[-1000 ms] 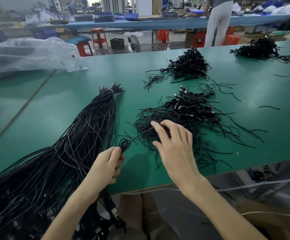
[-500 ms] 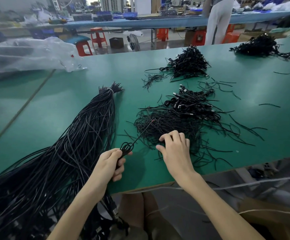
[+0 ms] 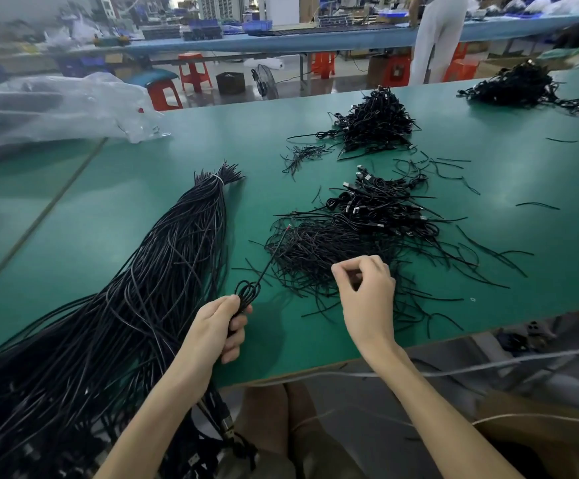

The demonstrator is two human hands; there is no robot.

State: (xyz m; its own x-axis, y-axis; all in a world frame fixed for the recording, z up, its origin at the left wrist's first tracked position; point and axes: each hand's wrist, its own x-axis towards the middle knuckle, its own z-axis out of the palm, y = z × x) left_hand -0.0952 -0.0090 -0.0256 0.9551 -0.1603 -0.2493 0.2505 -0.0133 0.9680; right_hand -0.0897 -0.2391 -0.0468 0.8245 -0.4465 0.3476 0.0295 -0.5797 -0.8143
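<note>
The green table (image 3: 315,344) runs wide and matte, its near edge showing a thin wooden lip. On its left side lies a long bundle of black cables (image 3: 163,271), tied near the far tip and fanning out towards the person seated there. The left hand (image 3: 212,328) grips a small coiled cable (image 3: 246,292) just above the table's near edge, fingers curled round the coil, one loose end slanting up towards the pile of short black strands (image 3: 315,250). The right hand (image 3: 367,292) hovers over that pile's near side, thumb and forefinger closed tip to tip, the other fingers curled; whether a strand sits between them I cannot tell. Further back sit two more dark heaps (image 3: 374,122) (image 3: 512,84), with stray strands scattered between. A crumpled clear plastic bag (image 3: 50,108) lies at the far left. Beyond the table stand red stools (image 3: 195,70), a small floor fan (image 3: 265,81), a long blue bench (image 3: 315,41) crowded with bins, and a person in pale trousers (image 3: 436,39).
</note>
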